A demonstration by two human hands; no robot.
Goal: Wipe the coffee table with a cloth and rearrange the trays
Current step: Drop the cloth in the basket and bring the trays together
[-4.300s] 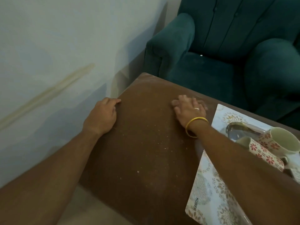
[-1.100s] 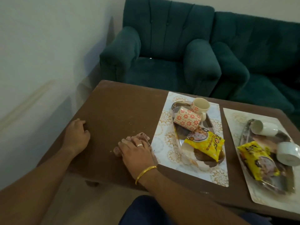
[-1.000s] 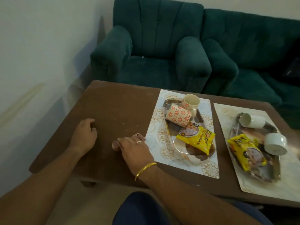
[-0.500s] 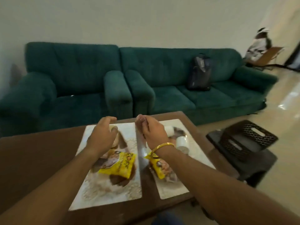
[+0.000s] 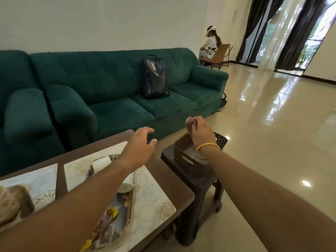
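Cloth going to the basket
Right hand point(image 5: 199, 130) pinches the cloth point(image 5: 189, 121) above the brown basket point(image 5: 183, 157) — apparently to drop it; left hand point(image 5: 140, 150) open, empty.

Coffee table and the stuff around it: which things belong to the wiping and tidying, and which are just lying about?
Part of the job: cloth in the right hand, left hand, coffee table, steel tray, placemats.
Lying about: backpack, sofa, basket, stool.

Both hands left the table; right hand point(image 5: 199, 132) carries cloth point(image 5: 190, 121) over basket point(image 5: 189, 157).

Left arm point(image 5: 76, 206) hides most of the tray point(image 5: 116, 211); its contents are blurred.
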